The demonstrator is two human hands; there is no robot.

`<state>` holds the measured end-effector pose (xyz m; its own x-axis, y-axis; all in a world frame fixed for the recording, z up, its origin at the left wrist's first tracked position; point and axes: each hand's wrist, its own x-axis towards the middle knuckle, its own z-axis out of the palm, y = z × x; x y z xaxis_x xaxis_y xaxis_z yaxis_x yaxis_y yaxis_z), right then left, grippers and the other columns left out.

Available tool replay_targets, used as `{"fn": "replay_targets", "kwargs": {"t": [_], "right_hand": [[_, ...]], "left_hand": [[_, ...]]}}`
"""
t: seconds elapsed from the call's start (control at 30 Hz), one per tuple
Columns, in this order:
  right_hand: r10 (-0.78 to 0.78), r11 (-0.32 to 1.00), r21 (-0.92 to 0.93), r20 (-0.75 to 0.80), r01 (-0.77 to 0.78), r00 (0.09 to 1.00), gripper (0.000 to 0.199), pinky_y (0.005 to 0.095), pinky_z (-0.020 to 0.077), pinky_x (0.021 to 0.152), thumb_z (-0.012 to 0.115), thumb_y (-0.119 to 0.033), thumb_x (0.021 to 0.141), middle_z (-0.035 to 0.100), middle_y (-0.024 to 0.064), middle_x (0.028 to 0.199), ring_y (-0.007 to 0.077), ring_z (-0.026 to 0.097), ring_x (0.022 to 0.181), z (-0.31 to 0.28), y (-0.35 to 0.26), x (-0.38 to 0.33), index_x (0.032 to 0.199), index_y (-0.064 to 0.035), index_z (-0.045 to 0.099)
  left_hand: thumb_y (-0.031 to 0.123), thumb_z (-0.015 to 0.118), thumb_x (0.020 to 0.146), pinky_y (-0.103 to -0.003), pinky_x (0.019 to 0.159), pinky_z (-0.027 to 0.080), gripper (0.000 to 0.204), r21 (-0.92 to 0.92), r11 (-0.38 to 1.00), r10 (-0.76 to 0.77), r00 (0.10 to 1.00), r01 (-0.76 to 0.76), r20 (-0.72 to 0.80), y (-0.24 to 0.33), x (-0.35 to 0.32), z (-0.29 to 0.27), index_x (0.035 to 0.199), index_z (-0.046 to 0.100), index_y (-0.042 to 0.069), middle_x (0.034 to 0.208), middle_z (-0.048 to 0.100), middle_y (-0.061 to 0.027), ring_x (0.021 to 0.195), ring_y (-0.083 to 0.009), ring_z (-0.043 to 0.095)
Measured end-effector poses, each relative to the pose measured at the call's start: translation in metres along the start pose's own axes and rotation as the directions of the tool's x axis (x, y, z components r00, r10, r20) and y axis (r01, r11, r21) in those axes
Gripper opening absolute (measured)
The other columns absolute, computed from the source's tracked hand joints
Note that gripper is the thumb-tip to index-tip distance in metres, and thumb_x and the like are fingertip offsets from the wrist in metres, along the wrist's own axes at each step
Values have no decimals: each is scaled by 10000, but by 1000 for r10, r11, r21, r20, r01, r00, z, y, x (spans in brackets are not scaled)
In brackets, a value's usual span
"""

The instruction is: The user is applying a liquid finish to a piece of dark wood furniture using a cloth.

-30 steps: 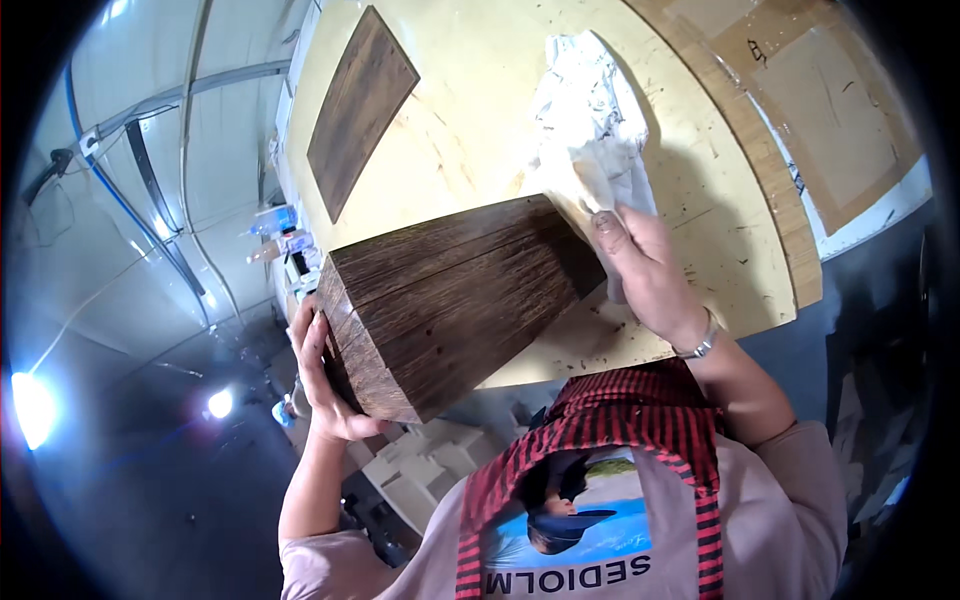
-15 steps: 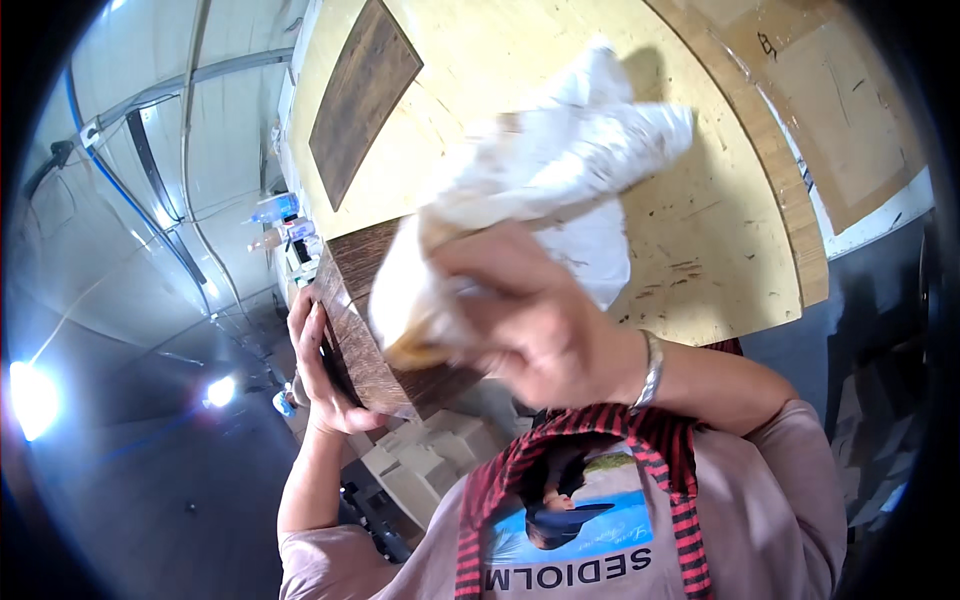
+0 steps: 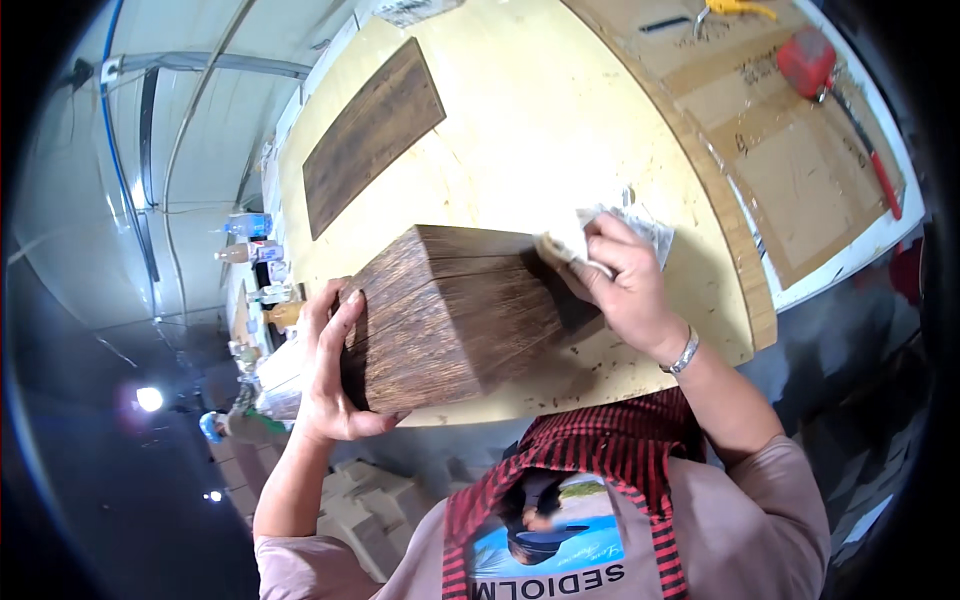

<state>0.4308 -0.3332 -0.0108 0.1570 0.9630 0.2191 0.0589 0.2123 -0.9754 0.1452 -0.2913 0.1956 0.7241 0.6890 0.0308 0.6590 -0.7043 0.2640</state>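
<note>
A dark brown wooden box with heavy grain stands at the near edge of the table, one corner toward me. My left hand grips its left end, fingers at the far edge and thumb along the bottom near edge. In my right hand is a crumpled whitish rag, pinched between thumb and fingers. The rag presses against the right end of the box, next to a darker patch on its surface. A flat brown wooden panel lies farther back on the table.
The pale yellow table bears dark stains. Bottles line its left side. To the right, a cardboard-covered surface holds a red-headed mallet and a yellow-handled tool. Cartons stand below; another person is at far left.
My right hand has carried the rag right and down onto the box's right end. More of the box shows now, farther right, with my left hand still on its left end.
</note>
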Motion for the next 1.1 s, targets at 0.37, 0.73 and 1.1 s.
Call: {"fn": "replay_targets", "kwargs": {"t": [0.37, 0.73, 1.1], "right_hand": [[-459, 815, -180, 380, 551, 803, 219, 413, 483, 725, 605, -185, 843, 675, 189, 874, 335, 639, 816, 130, -201, 163, 944, -26, 717], [63, 569, -581, 737, 582, 673, 497, 351, 486, 969, 625, -357, 941, 672, 191, 1217, 248, 650, 1106, 284, -254, 164, 1300, -14, 608], [194, 976, 88, 74, -200, 978, 669, 339, 289, 1153, 534, -458, 957, 478, 97, 1470, 229, 405, 1386, 62, -167, 20, 1471, -42, 432]], "left_hand": [[516, 772, 603, -538, 1084, 319, 1025, 166, 986, 13, 1000, -12, -5, 2, -13, -5, 1478, 408, 126, 1458, 369, -261, 1301, -433, 397], [504, 767, 688, -565, 1143, 250, 971, 130, 991, 49, 997, -42, -52, -109, -136, -36, 1518, 360, 207, 1542, 321, -211, 1400, -422, 319], [482, 750, 721, -542, 1143, 271, 932, 136, 979, 162, 986, -155, -38, -140, -168, -50, 1508, 372, 157, 1549, 301, -230, 1398, -410, 325]]}}
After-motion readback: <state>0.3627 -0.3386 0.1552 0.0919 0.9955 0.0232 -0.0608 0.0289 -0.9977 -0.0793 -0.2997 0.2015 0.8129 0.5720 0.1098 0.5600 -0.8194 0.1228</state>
